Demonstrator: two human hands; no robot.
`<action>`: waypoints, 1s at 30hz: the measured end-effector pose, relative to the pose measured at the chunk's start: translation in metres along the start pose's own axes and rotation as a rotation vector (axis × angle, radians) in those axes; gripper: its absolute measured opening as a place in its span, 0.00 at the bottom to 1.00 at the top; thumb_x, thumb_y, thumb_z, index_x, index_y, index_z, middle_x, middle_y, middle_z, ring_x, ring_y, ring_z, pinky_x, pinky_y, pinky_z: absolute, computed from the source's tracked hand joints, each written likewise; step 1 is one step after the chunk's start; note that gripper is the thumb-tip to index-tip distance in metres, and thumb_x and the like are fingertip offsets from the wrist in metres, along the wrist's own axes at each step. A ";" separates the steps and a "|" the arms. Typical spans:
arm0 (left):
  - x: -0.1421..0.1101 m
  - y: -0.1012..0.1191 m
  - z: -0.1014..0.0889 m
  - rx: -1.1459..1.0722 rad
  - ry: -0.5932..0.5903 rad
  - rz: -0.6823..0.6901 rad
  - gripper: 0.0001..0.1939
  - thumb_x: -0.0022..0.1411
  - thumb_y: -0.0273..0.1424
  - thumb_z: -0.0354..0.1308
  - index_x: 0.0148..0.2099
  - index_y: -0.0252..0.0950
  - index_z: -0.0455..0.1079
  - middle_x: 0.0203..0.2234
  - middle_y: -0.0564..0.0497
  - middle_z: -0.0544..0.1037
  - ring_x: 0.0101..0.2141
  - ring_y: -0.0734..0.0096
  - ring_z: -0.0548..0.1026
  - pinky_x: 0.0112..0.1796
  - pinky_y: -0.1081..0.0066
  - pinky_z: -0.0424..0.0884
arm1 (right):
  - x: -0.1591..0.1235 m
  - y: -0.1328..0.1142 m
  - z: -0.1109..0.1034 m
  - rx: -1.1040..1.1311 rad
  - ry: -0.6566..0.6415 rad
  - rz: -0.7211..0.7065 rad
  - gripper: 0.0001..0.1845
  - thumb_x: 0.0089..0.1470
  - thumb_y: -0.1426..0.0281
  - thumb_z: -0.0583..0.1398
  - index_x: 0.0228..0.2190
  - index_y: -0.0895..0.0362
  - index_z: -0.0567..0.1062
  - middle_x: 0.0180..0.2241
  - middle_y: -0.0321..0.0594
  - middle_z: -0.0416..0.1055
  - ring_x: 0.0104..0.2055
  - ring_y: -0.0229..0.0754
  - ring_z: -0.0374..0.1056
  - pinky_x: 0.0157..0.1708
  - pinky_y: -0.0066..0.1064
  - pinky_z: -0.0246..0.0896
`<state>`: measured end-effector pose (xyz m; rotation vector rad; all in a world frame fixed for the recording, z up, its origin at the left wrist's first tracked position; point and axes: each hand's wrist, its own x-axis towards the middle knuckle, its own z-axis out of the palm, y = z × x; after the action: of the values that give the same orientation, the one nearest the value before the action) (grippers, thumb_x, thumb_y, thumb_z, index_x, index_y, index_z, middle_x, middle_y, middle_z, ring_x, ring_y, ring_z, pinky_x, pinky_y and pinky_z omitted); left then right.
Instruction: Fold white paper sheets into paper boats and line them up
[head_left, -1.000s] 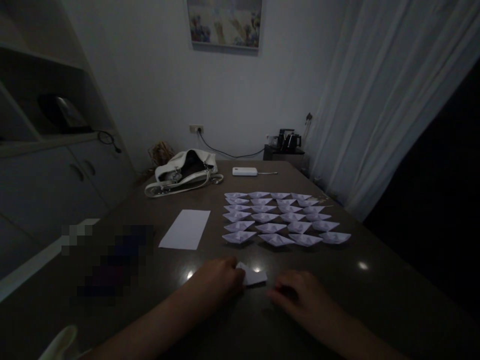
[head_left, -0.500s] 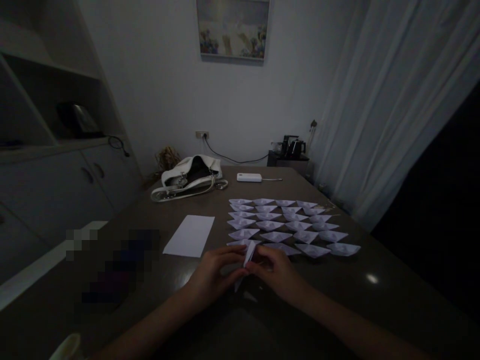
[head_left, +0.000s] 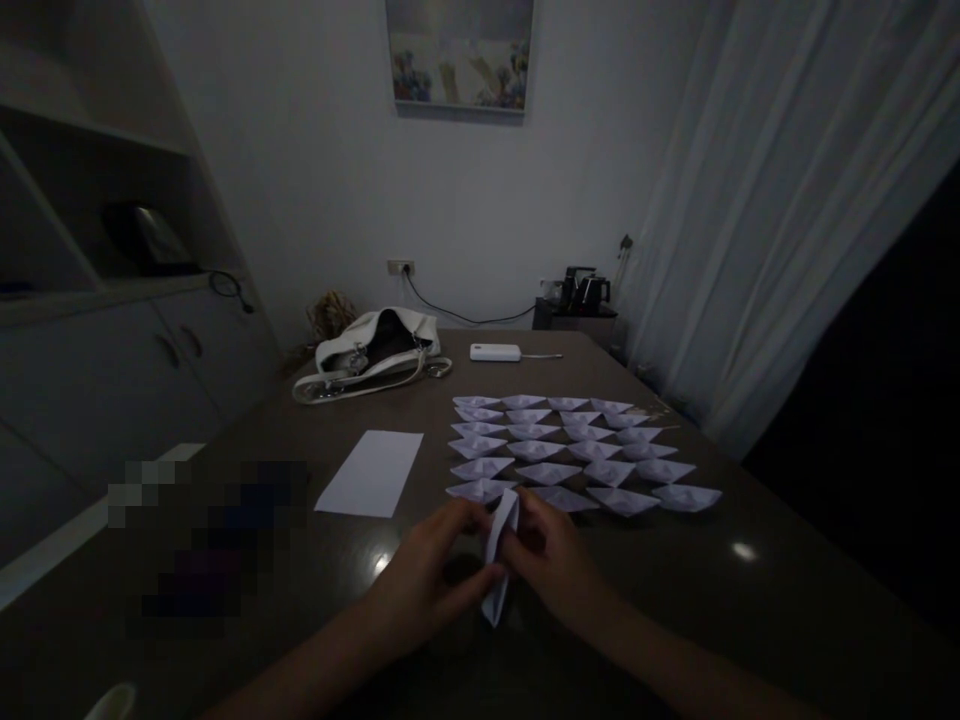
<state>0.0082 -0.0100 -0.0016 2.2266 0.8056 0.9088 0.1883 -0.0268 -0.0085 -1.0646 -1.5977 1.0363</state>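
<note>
A folded white paper boat stands on end between my two hands, its long edges running away from me. My left hand grips its left side, thumb on the near part and fingers farther up. From the right, my right hand pinches the boat, with its thumb and fingertips partly hidden by the paper. Just beyond my hands, several rows of finished paper boats sit on the dark table. The nearest row is partly covered by my fingers.
A white paper sheet lies left of the boats. Farther back are a white handbag and a white power bank with a short cable. A blurred patch covers something at the left. A pale rounded object shows at the bottom left.
The paper boat has turned more upright and lengthwise, showing more of its lower end. My hands have shifted their grip along it, and the view has moved slightly.
</note>
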 end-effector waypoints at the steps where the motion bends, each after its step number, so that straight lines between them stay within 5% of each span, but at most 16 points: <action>1: -0.001 -0.001 0.000 -0.007 0.007 -0.011 0.13 0.58 0.30 0.60 0.46 0.37 0.66 0.40 0.47 0.75 0.41 0.62 0.74 0.43 0.63 0.71 | 0.001 0.000 0.000 0.054 0.003 0.018 0.05 0.54 0.71 0.58 0.35 0.57 0.69 0.32 0.38 0.74 0.33 0.39 0.72 0.31 0.27 0.66; 7: 0.000 -0.010 -0.002 -0.117 0.060 -0.045 0.23 0.55 0.34 0.66 0.52 0.39 0.69 0.43 0.46 0.77 0.42 0.60 0.75 0.42 0.64 0.72 | 0.008 0.005 -0.007 0.270 -0.068 0.128 0.11 0.51 0.65 0.62 0.36 0.57 0.72 0.32 0.38 0.76 0.29 0.40 0.73 0.30 0.29 0.67; 13: 0.001 -0.007 0.000 -0.158 0.083 -0.073 0.17 0.54 0.34 0.67 0.47 0.39 0.75 0.38 0.48 0.81 0.37 0.60 0.77 0.38 0.67 0.73 | 0.006 0.011 -0.002 0.162 -0.003 0.109 0.17 0.38 0.72 0.69 0.33 0.56 0.73 0.32 0.37 0.77 0.34 0.46 0.74 0.35 0.33 0.69; 22: -0.002 -0.004 -0.001 -0.126 0.013 -0.054 0.13 0.56 0.31 0.66 0.45 0.40 0.77 0.34 0.50 0.81 0.35 0.64 0.78 0.36 0.71 0.71 | 0.005 0.012 -0.001 0.152 -0.018 0.180 0.09 0.39 0.75 0.66 0.27 0.58 0.73 0.28 0.38 0.76 0.30 0.43 0.72 0.33 0.33 0.68; 26: 0.001 -0.005 -0.003 -0.131 0.058 -0.102 0.05 0.59 0.29 0.62 0.37 0.37 0.78 0.32 0.48 0.82 0.34 0.63 0.79 0.36 0.69 0.71 | 0.003 0.013 0.000 0.116 0.032 0.323 0.12 0.38 0.77 0.65 0.29 0.57 0.71 0.26 0.35 0.73 0.24 0.39 0.69 0.23 0.27 0.64; 30: 0.001 -0.004 -0.003 -0.179 0.027 -0.078 0.11 0.57 0.34 0.64 0.41 0.35 0.77 0.34 0.46 0.81 0.35 0.62 0.78 0.36 0.69 0.71 | 0.000 0.008 0.001 0.191 0.021 0.461 0.13 0.39 0.75 0.63 0.31 0.57 0.69 0.24 0.31 0.70 0.17 0.33 0.61 0.14 0.22 0.54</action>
<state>0.0051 -0.0061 -0.0027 2.0192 0.7859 0.9368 0.1888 -0.0252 -0.0160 -1.3367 -1.2304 1.4438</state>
